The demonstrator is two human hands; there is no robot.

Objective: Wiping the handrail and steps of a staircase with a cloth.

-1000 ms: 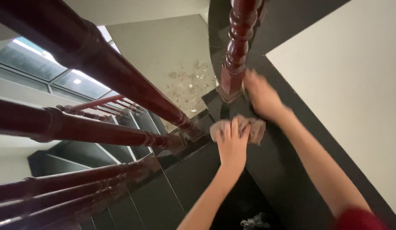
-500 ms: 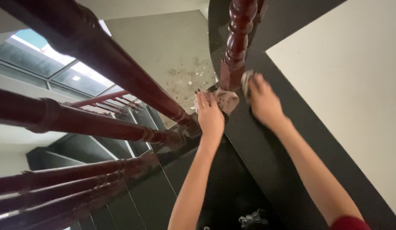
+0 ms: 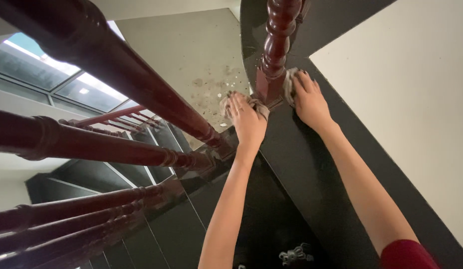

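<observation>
I am pressing a grey cloth (image 3: 256,105) around the baluster base (image 3: 269,87) (dark red wood), left hand (image 3: 247,122) and right hand (image 3: 308,102) each grasping an end.

The square foot of the dark red baluster (image 3: 269,84) blocked the way between the left hand (image 3: 247,119) and the right hand (image 3: 308,102). Left of the baluster, slanting rails (image 3: 142,94) crowded the stairwell. Below it, the black step (image 3: 301,179) lay open.
</observation>
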